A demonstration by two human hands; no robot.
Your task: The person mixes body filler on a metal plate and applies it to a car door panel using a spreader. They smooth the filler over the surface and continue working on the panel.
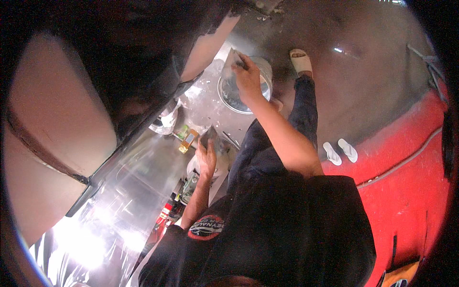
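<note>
My right hand (249, 81) reaches forward over a round bucket (221, 97). Its fingers are closed on a thin grey flat piece (230, 62), whose exact kind I cannot make out. Lower and to the left, my left hand (206, 159) holds a dark grey flat piece (209, 135) upright between thumb and fingers. Beside that hand lies an orange-yellow small box (190, 139). Left of both hands, a car body panel (210, 45) shows a pinkish-beige coat and a dark lower edge.
Clear plastic sheeting (129, 191) with bright glare spreads at lower left. Bottles and cans (167, 209) stand beside my left forearm. At right, white flip-flops (348, 150) lie by a red surface (401, 177) crossed by a hose (406, 160). My sandalled foot (300, 62) is on the grey floor.
</note>
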